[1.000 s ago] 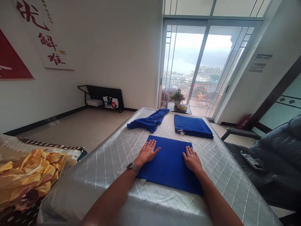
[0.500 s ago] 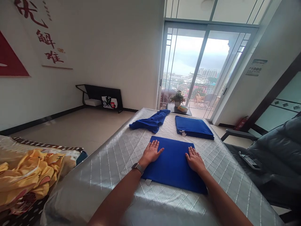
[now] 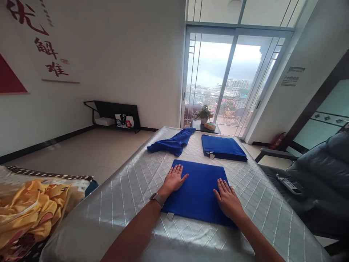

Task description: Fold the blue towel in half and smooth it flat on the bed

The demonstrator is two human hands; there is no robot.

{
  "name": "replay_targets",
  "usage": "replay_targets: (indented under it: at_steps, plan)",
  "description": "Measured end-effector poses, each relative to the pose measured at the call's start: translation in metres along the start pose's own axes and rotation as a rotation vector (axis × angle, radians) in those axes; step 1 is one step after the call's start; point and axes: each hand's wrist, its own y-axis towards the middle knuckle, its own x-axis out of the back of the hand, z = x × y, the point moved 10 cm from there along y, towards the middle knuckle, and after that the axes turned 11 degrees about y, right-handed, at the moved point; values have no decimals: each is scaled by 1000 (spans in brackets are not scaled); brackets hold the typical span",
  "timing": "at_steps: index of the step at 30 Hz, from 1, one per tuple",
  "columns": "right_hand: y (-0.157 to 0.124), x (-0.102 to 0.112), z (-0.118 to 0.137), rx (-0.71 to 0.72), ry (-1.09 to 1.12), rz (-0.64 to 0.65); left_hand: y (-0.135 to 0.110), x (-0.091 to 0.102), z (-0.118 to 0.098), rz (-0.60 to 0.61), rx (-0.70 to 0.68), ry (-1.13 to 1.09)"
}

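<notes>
A blue cloth (image 3: pixel 200 189) lies flat as a rectangle on the silver quilted table cover (image 3: pixel 131 189), a small white tag showing at its near left edge. My left hand (image 3: pixel 174 178) rests open on the cloth's left side, fingers stretched forward and thumb out. On the right side, my right hand (image 3: pixel 227 198) lies flat and open across the cloth's edge. Beyond the hands, a neat stack of folded blue cloths (image 3: pixel 223 146) with white tags sits at the right. A crumpled blue cloth (image 3: pixel 174 142) lies at the far left.
Yellow fabric (image 3: pixel 35 203) is heaped at the left of the table. A dark padded chair (image 3: pixel 316 182) with a device on its seat stands at the right. Past the far end are a potted plant (image 3: pixel 204 114) and a sliding glass door (image 3: pixel 231 80).
My right hand has slid toward me along the cloth's right edge. The left hand stays in about the same place on the cloth. The view has shifted slightly.
</notes>
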Motion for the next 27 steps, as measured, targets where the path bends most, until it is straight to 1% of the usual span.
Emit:
replay_targets:
  at_steps: [4,8,11,13,14,16,20,22,23,24,25,27]
  plan:
    - [-7,-10,-4,-20,26,45,-1,1,-1,21,1,7]
    - [-7,-9,-2,-27,51,57,-3,7,0,15,7,38]
    - [-8,-7,-1,-20,69,51,-4,15,2,-13,37,78]
    - [-8,-5,0,-16,75,40,-6,23,-7,-49,36,87]
    - [-9,-4,0,-17,77,35,-8,27,-16,-66,13,80]
    - [-10,-2,-1,-29,81,28,-13,31,-48,-79,-86,47]
    - [-12,-1,-1,-43,57,38,-29,31,-140,-101,-364,-37]
    - [-13,-1,0,-24,37,53,-36,31,-180,-134,-465,-74]
    - [-14,-1,1,-13,32,59,-38,30,-194,-143,-490,-92]
    - [-15,-1,2,-1,34,65,-39,29,-203,-142,-499,-107]
    - [-15,-1,2,2,41,66,-39,27,-207,-133,-494,-118]
    - [-15,0,1,-9,64,56,-39,24,-202,-100,-470,-125]
